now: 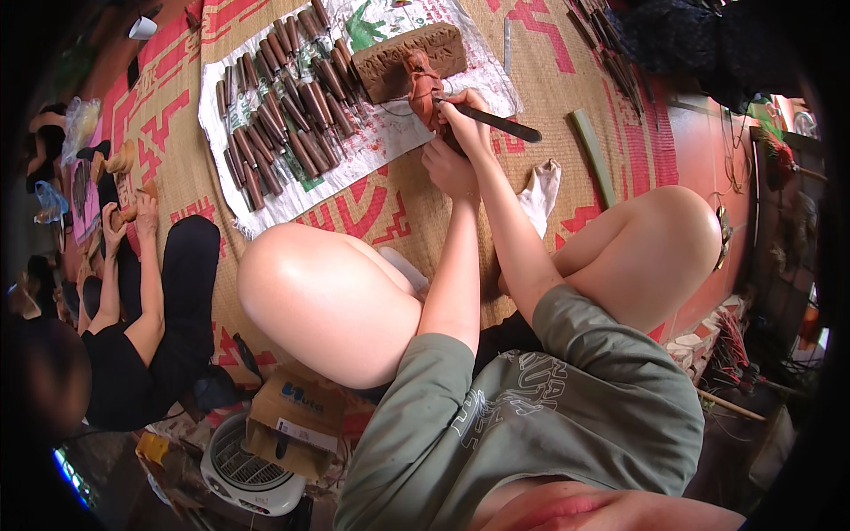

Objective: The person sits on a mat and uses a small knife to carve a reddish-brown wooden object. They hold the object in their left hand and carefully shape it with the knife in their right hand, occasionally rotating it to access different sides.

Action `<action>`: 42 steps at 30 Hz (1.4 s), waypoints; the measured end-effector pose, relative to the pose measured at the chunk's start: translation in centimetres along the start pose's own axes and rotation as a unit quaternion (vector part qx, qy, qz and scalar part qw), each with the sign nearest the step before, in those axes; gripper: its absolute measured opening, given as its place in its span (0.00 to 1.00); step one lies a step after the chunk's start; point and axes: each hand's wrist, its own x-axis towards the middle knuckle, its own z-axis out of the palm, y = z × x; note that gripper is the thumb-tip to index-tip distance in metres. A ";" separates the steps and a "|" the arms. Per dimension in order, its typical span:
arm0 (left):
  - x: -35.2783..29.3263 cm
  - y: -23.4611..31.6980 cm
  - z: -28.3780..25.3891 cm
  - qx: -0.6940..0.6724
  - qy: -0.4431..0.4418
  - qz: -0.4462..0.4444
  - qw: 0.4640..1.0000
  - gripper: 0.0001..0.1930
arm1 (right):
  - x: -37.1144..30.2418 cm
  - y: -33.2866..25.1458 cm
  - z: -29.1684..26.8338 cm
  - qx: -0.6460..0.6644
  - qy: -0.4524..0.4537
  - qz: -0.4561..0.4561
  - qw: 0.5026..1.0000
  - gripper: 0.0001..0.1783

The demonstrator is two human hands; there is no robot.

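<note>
A reddish-brown carved wooden figure leans against a brown block with a notched face. My left hand is closed around the figure's lower end. In my right hand I grip a long, flat, dark carving tool. Its near end meets the figure's side, and its dark, rounded end sticks out to the right. My fingers hide the tip, so its exact shape cannot be made out. Many wooden-handled chisels lie in rows on a white cloth left of the block.
A patterned straw mat lies under everything. To the right are a green strip and a white sock-like cloth. More thin tools lie at the far right. At left sits another person, near a cardboard box and a white fan-like appliance.
</note>
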 end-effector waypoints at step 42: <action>-0.2 -0.2 0.5 0.018 0.008 0.014 1.000 0.13 | -1.3 -0.6 -0.6 -0.110 0.090 -0.101 0.985 0.13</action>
